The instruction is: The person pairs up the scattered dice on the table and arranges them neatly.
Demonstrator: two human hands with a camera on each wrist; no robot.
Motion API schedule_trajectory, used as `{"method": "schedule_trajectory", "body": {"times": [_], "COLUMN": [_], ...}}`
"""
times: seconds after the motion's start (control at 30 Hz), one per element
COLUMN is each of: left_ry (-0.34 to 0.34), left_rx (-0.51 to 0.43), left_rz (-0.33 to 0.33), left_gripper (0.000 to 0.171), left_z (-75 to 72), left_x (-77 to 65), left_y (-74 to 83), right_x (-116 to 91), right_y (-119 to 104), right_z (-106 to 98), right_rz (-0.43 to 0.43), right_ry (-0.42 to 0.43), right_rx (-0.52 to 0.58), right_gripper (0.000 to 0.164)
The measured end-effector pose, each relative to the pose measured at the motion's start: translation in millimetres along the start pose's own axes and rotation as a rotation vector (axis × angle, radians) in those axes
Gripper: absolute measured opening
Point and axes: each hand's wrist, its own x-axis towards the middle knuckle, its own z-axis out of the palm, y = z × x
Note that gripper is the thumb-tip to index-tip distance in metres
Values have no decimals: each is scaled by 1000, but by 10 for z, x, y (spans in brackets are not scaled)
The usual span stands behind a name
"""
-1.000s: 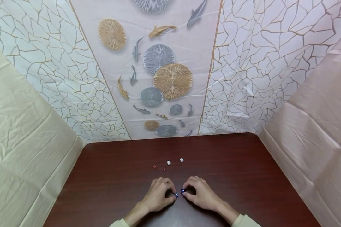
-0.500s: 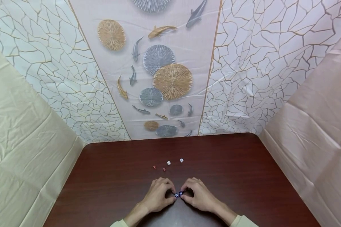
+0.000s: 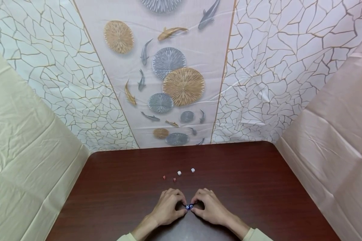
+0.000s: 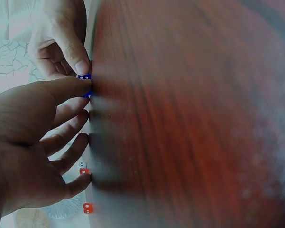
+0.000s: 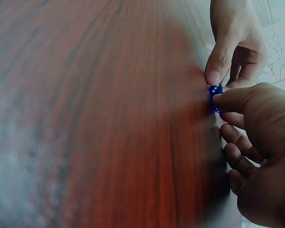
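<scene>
Two blue dice with white pips meet side by side on the dark red-brown table (image 3: 123, 194), near its front middle. My left hand (image 3: 168, 207) pinches the left blue die (image 3: 187, 207) between thumb and index finger. From the other side, the thumb and index finger of my right hand (image 3: 212, 207) pinch the right blue die (image 3: 191, 206). In the left wrist view a blue die (image 4: 85, 76) shows by the thumb tips. Fingers partly cover both dice in the wrist views.
Beyond the hands lie two white dice, one left (image 3: 179, 173) and one right (image 3: 193, 170). Two smaller red dice, one left (image 3: 164, 177) and one nearer (image 3: 174, 179), lie to their left. A patterned cloth (image 3: 253, 83) hangs behind the table, and plain cloths flank it.
My right hand has slid its blue die leftward and slightly nearer, closing the gap to the other blue die. My left hand has stayed in place.
</scene>
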Motion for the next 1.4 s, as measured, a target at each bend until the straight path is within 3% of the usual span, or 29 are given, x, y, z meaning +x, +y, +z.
{"method": "schedule_trajectory", "body": {"times": [0.63, 1.4], "left_ry": [16, -31], "left_rx": [-8, -22], "left_rz": [24, 23], "left_gripper": [13, 23], "left_z": [6, -48], "left_x": [20, 31], "left_y": [-17, -27], "right_x": [18, 49], "right_y": [19, 33], "right_z": [26, 33], "right_rz": [-21, 27], "right_ry": [13, -25], "right_rx": [-20, -50], "right_gripper": [17, 17]}}
